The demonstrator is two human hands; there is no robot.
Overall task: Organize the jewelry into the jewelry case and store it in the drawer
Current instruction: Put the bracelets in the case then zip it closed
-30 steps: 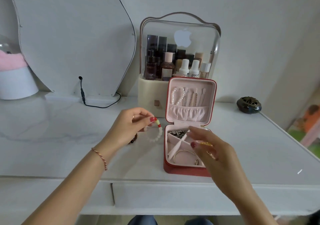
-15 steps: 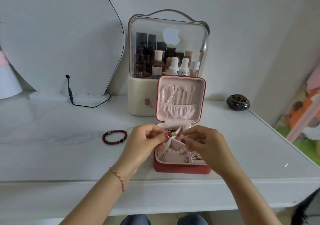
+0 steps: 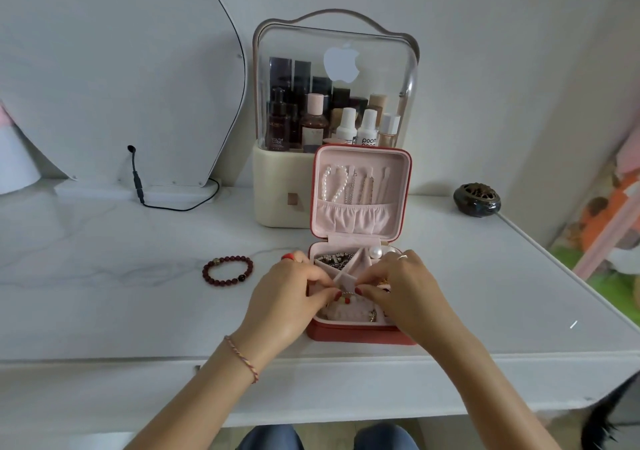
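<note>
— Where are the hands?

— I see both over the open jewelry case [image 3: 360, 331], which sits near the front edge of the worktop [image 3: 138, 311]. My left hand [image 3: 287, 304] and right hand [image 3: 405, 297] meet over its front compartment, each pinching the pale bead bracelet [image 3: 346, 300] with curled fingertips.

— Is the bracelet inside?

— It hangs low in that front compartment; whether it touches the lining, I cannot tell.

— Anything outside?

— A dark red bead bracelet [image 3: 227, 270] lies on the worktop, left of the case, apart from it. The lid stands upright, a pearl strand [image 3: 333, 182] hanging inside.
</note>
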